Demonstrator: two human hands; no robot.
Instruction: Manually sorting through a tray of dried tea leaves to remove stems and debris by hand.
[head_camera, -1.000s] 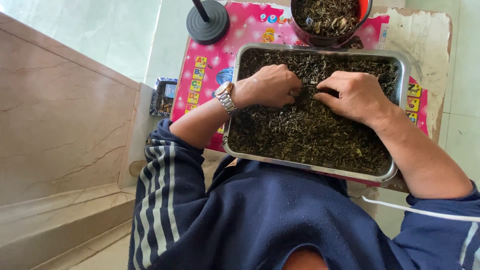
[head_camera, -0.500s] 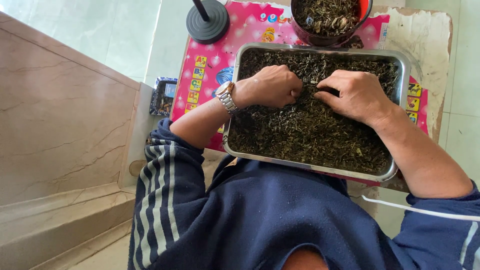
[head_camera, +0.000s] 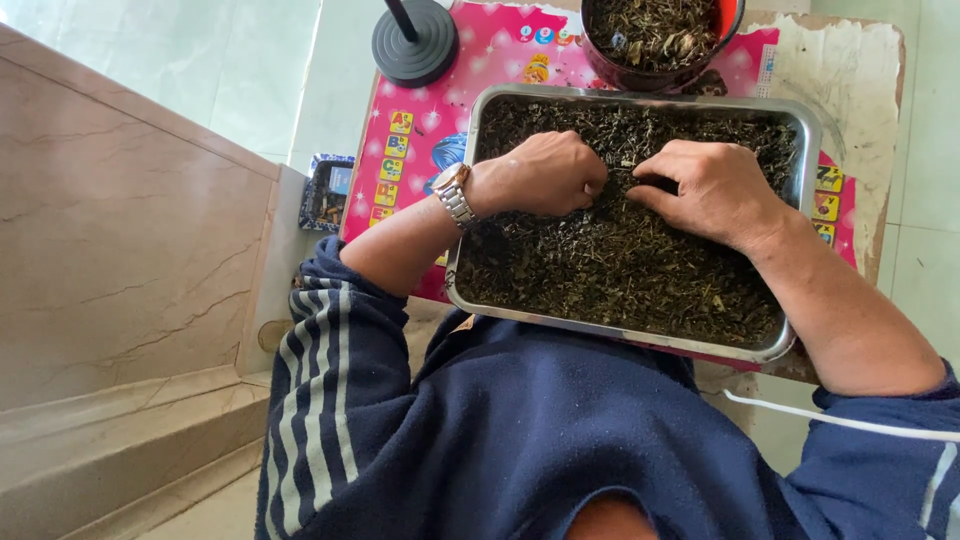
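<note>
**Hands Working the Dried Leaves: Little Change Between Frames**

Almost nothing has moved since the earlier frames: we see both hands in the same spot over the middle of the metal tray (head_camera: 812, 130), with only a slight shift of the fingers. We judge that the picking through the leaves continues at one place and has not spread across the tray.

Left hand (head_camera: 540, 172): the fingers are curled into a loose fist, knuckles up, tips pressed into the dried leaves (head_camera: 620, 270). We cannot tell whether they pinch anything. A wristwatch (head_camera: 452, 192) sits on this wrist.

Right hand (head_camera: 715, 188): the fingers are bent narrow, tips down in the leaves just beside the left hand. Any hold is hidden beneath the hand.

The dried leaves fill the tray, which rests on a pink printed mat (head_camera: 480, 60) on the bench. A dark bowl (head_camera: 660, 40) holding more of the leaves stands beyond the tray, touching its far rim. A round black stand base (head_camera: 415, 42) sits at the mat's far left corner.
</note>
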